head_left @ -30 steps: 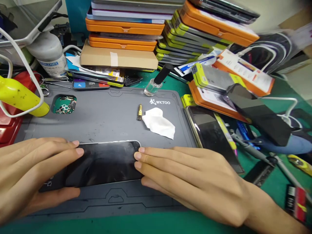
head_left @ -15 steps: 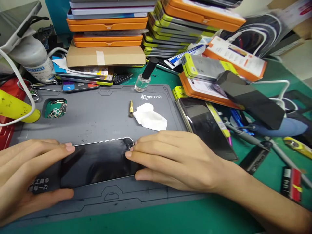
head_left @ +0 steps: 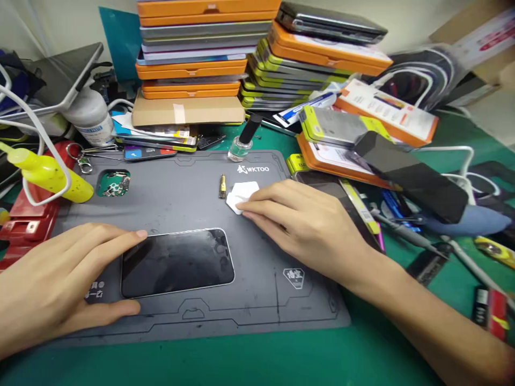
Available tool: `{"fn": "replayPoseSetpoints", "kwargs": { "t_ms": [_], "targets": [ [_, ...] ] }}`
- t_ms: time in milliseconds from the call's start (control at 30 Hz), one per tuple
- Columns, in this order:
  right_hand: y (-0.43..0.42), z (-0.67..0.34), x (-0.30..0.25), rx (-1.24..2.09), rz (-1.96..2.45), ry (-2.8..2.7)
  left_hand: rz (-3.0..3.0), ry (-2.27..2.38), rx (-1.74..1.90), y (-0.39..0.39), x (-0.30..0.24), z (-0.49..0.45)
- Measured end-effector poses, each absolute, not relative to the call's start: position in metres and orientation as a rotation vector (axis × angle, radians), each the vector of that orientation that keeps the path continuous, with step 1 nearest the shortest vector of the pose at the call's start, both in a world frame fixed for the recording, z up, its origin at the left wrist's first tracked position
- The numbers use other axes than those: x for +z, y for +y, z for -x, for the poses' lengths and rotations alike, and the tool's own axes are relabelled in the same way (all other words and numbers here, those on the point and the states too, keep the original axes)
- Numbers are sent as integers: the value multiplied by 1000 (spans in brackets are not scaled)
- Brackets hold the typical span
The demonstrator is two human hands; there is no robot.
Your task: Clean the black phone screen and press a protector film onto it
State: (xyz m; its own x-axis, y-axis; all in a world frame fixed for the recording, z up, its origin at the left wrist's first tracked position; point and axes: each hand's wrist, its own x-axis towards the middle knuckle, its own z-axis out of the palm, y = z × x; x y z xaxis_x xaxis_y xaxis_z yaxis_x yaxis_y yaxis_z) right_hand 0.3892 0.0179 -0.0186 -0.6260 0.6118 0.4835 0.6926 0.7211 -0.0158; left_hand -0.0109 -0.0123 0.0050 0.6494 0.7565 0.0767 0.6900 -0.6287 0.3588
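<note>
A smartphone (head_left: pixel 177 264) with a smudged black screen lies face up on the grey work mat (head_left: pixel 169 203). My left hand (head_left: pixel 76 279) spans its left end, a fingertip at the upper edge and the thumb along the lower edge. My right hand (head_left: pixel 298 225) has its fingers closed in a pinch on the white wipe (head_left: pixel 244 190), whose right side they hide. Just left of the wipe is a small brass-coloured brush (head_left: pixel 222 186). Behind it stands a small glass bottle with a black cap (head_left: pixel 241 145).
Stacked orange cases (head_left: pixel 193 69) and yellow-grey boxes (head_left: pixel 277 75) line the back. A yellow bottle (head_left: pixel 56 174) and a red tool (head_left: pixel 30 230) are at the left. Small metal parts (head_left: pixel 116 184) fill a mat recess. On the right lie a black box (head_left: pixel 410 177) and cables.
My right hand has left the phone's right end, moved up and right, and pinched the white wipe. My left hand stays at the phone's left end. The camera view has shifted.
</note>
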Motion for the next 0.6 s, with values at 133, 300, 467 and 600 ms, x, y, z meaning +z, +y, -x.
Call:
{"fn": "replayPoseSetpoints", "kwargs": {
  "t_ms": [133,300,467,600],
  "targets": [
    [9,-384,-20,-300,955,-2451,-2673,1094,273,-11,14,6],
    [-3,-376,-19,-56,919,-2380,-2089,1328,591,-11,25,2],
    [-8,-366,-21,40,839,-2437,-1923,1315,648,-5,27,-3],
    [-5,-368,-23,-50,770,-2489,-1971,1312,631,-3,24,-2]
  ]
}}
